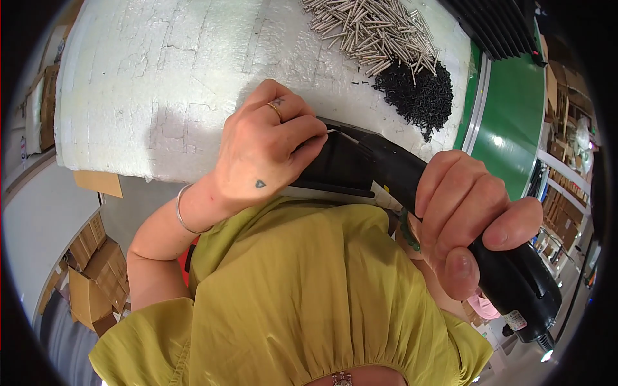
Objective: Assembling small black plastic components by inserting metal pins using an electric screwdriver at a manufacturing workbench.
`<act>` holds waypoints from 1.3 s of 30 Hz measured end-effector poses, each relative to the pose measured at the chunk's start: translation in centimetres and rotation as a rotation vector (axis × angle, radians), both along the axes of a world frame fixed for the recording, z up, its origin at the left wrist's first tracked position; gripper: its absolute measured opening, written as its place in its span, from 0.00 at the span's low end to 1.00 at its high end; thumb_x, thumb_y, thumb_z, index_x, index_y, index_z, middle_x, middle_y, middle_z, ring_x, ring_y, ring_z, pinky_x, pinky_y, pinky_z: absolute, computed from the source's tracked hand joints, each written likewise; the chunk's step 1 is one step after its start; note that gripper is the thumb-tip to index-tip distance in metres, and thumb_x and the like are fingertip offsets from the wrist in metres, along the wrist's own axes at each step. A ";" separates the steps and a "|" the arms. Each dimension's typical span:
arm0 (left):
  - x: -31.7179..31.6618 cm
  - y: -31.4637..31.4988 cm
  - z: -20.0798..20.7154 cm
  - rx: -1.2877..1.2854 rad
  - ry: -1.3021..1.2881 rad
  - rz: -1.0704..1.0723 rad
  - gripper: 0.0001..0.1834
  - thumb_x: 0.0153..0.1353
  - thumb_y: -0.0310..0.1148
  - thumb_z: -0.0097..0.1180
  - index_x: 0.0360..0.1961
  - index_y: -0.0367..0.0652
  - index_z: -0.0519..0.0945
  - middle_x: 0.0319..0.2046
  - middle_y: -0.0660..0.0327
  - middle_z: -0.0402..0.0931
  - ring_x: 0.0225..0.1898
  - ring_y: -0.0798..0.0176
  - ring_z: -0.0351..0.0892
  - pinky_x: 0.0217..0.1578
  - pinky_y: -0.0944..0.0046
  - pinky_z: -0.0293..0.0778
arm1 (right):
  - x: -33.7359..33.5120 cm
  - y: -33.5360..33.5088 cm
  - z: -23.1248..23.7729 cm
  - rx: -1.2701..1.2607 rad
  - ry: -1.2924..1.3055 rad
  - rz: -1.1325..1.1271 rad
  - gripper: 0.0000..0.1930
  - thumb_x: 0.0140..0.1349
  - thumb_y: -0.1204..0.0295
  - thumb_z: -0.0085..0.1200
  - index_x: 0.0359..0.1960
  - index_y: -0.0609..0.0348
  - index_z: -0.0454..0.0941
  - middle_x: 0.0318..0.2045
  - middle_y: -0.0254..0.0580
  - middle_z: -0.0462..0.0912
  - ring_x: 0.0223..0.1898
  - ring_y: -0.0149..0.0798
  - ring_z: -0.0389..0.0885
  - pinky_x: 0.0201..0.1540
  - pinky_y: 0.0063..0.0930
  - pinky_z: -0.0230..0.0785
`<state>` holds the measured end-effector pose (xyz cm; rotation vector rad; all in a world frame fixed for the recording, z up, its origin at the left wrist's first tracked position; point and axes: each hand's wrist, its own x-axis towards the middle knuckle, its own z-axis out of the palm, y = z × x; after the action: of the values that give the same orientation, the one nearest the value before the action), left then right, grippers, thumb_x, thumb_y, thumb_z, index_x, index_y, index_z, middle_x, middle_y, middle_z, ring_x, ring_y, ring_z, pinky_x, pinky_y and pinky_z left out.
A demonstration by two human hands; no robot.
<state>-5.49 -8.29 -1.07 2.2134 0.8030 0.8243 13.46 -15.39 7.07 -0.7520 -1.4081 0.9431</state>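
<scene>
black handheld electric screwdriver (450, 212) sits mid-frame, angled from lower right up toward centre, held above the near edge of the white foam-covered worktable (161, 83) and in front of the person's yellow-green top (290, 289). right hand (470, 219) is wrapped fully round the driver's body, fingers curled tight, thumb pressed along the lower side of the grip. the tail end of the tool with a small label pokes out below that hand. left hand (270, 154) sits at the tool's front end, fingers narrow, thumb and forefinger pinched together on a small thin light-coloured piece (335, 132) right at the nose; too small to tell if it is a screw or the bit. a flat black part (335, 174) lies under that hand, partly hidden, touching the driver's front. left hand has a gold ring on one finger and a thin silver bangle (183, 215) on the wrist. further out on the table, top right: a heap of silver metal pins (367, 29), and just beside it a smaller pile of black screws (418, 96), the two piles touching at the edge. right of the table runs a green conveyor belt (515, 103) with a light metal rail. brown cardboard boxes (93, 276) stand on the floor lower left.
</scene>
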 end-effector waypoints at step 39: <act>0.3 -0.2 -1.0 0.101 -0.002 -0.018 0.09 0.38 0.23 0.66 0.23 0.44 0.79 0.23 0.66 0.74 0.29 0.59 0.73 0.25 0.63 0.72 | -1.0 1.3 0.3 0.063 -0.157 0.210 0.16 0.53 0.71 0.64 0.33 0.49 0.65 0.18 0.25 0.76 0.17 0.24 0.74 0.23 0.17 0.69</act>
<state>-5.22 -8.47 -2.06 2.3045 0.7545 0.8758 12.43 -14.07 7.32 -0.6510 -1.6717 1.0127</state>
